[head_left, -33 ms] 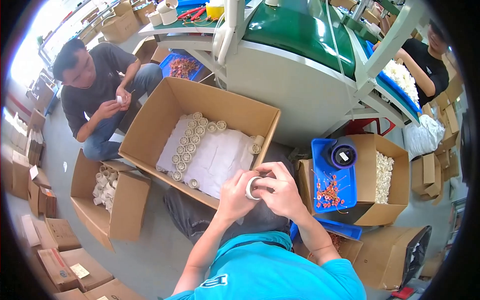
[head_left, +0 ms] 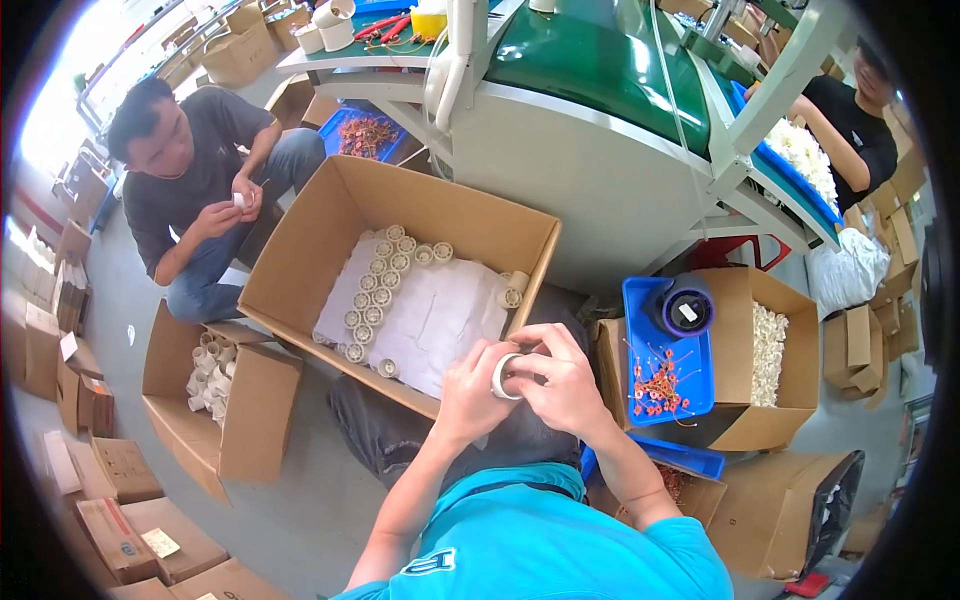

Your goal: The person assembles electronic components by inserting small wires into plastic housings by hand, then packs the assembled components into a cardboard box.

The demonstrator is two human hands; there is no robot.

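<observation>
I see both of my hands meeting just in front of the near edge of the large open cardboard box (head_left: 330, 215), and between them sits a small white ring-shaped spool (head_left: 503, 376). My left hand (head_left: 470, 390) grips it from the left side, fingers curled around its rim, while my right hand (head_left: 560, 378) closes over it from the right and top, fingertips pressed at its upper edge (so the spool is largely covered and only its left arc shows). Inside the box, beyond my hands, lies a white paper sheet (head_left: 430, 315) with rows of white spools (head_left: 375, 290) standing along its left and far sides. To the right of the box rests a blue tray (head_left: 700, 385) holding small orange-red wired parts (head_left: 660, 385) and a dark round roll (head_left: 685, 305); the tray lies on a smaller carton filled with white pieces (head_left: 767, 345). To the left of the box a seated person (head_left: 195, 185) holds a small white part in both hands, and nearer me on that side another small carton (head_left: 225, 395) holds more white spools.
</observation>
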